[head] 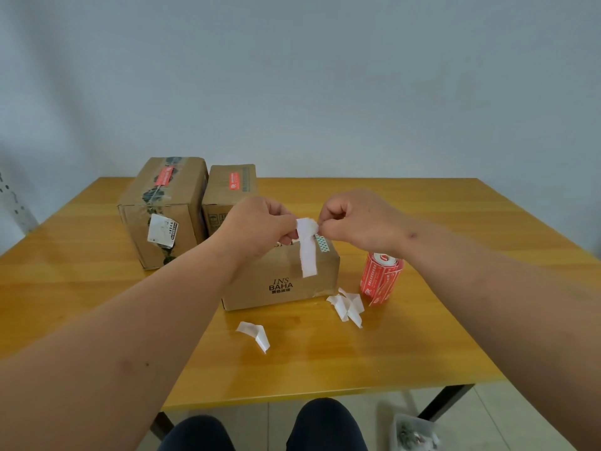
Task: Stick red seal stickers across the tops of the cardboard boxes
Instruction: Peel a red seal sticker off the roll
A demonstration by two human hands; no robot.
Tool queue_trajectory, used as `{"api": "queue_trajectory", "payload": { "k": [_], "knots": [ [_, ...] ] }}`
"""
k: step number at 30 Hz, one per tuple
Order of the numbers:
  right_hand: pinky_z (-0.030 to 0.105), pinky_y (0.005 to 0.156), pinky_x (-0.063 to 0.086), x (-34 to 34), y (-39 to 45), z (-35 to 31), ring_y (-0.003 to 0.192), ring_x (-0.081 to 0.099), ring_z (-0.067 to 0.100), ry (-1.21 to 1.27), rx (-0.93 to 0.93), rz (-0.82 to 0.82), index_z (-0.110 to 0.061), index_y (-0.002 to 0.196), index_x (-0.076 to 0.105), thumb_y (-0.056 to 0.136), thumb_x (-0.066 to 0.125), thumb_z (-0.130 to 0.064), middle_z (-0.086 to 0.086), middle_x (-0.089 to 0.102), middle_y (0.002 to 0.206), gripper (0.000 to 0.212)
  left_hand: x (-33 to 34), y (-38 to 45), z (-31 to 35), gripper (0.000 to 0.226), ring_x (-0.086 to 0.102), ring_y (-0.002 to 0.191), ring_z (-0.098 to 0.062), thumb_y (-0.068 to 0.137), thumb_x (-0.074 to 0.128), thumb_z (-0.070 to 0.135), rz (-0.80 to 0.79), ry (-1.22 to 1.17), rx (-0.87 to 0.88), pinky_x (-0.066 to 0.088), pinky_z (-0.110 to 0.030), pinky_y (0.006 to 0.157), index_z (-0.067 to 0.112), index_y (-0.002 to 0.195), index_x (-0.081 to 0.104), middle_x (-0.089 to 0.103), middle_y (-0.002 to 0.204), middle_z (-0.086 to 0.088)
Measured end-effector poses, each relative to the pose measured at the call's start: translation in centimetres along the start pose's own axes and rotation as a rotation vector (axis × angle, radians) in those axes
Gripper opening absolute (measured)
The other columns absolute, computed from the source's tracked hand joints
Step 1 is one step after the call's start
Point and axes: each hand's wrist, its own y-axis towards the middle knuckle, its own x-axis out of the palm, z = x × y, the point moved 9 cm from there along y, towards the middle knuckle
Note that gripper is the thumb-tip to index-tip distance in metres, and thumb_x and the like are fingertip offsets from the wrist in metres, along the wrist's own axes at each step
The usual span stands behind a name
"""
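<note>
Peeling a sticker strip over the closed box.

Three cardboard boxes are shut, contents unseen; the two far ones (164, 209) (229, 193) carry red seals. My left hand (260, 226) and right hand (354, 219) pinch the top of a white strip (307, 252) hanging before the near box (283, 281), whose top my hands hide. The sticker roll (380, 276) stands beside it.

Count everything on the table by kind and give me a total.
Boxes: 3, big, back, front
Sticker roll: 1
Backing scraps: 2 piles, near and right
Strip held by left hand and right hand: 1
Total: 7
</note>
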Motion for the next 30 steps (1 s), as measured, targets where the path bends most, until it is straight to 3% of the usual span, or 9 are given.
{"api": "queue_trajectory", "payload": {
  "k": [5,8,13,18,25,30],
  "knots": [
    [0.036,0.077,0.04,-1.0,-0.8,1.6,0.068,0.055,0.014,-0.116,0.05,-0.016,-0.02,0.06,0.054,0.079,0.06,-0.023,0.004,0.068,0.082,0.021,-2.0,0.1,-1.2,0.015,0.058,0.065,-0.01,0.088,0.057,0.01,0.131,-0.199,-0.091,0.047,-0.03,0.071,0.011,0.075,0.064,0.071,0.073,-0.002],
    [0.033,0.078,0.033,-1.3,-1.4,2.6,0.064,0.05,0.01,-0.244,0.088,-0.046,-0.02,0.059,0.051,0.08,0.059,-0.026,-0.004,0.055,0.064,0.023,-3.0,-0.1,-1.6,0.011,0.055,0.064,-0.012,0.089,0.055,0.008,0.202,-0.309,-0.128,0.046,-0.027,0.066,0.01,0.082,0.062,0.068,0.073,-0.004],
    [0.038,0.094,0.029,-0.8,-2.5,3.6,0.068,0.051,0.014,-0.443,0.125,-0.143,-0.02,0.06,0.047,0.081,0.056,-0.029,-0.005,0.051,0.065,0.025,-3.5,-0.5,-1.2,0.014,0.054,0.068,-0.015,0.09,0.051,0.007,0.239,-0.36,-0.123,0.044,-0.024,0.057,0.01,0.081,0.062,0.063,0.078,-0.006],
    [0.042,0.098,0.027,0.0,-2.9,3.3,0.074,0.055,0.013,-0.55,0.086,-0.194,-0.023,0.062,0.052,0.082,0.053,-0.034,-0.006,0.056,0.068,0.023,-3.3,-1.1,-0.6,0.013,0.055,0.068,-0.014,0.092,0.052,0.009,0.222,-0.321,-0.093,0.045,-0.025,0.061,0.01,0.086,0.063,0.065,0.082,-0.006],
    [0.042,0.097,0.022,1.3,-2.4,2.2,0.084,0.06,0.014,-0.809,-0.019,-0.211,-0.022,0.082,0.067,0.083,0.051,-0.032,-0.004,0.068,0.079,0.019,-2.3,-2.0,-0.1,0.011,0.058,0.067,-0.013,0.091,0.054,0.01,0.153,-0.22,-0.041,0.047,-0.03,0.068,0.01,0.087,0.064,0.065,0.081,-0.006],
    [0.043,0.098,0.022,1.5,-2.0,2.0,0.076,0.06,0.013,-0.904,-0.022,-0.215,-0.021,0.072,0.062,0.082,0.053,-0.032,-0.006,0.06,0.065,0.018,-1.7,-2.0,-0.3,0.013,0.059,0.069,-0.011,0.093,0.053,0.012,0.112,-0.206,-0.044,0.049,-0.026,0.069,0.009,0.094,0.066,0.067,0.084,-0.004]
  ]
}}
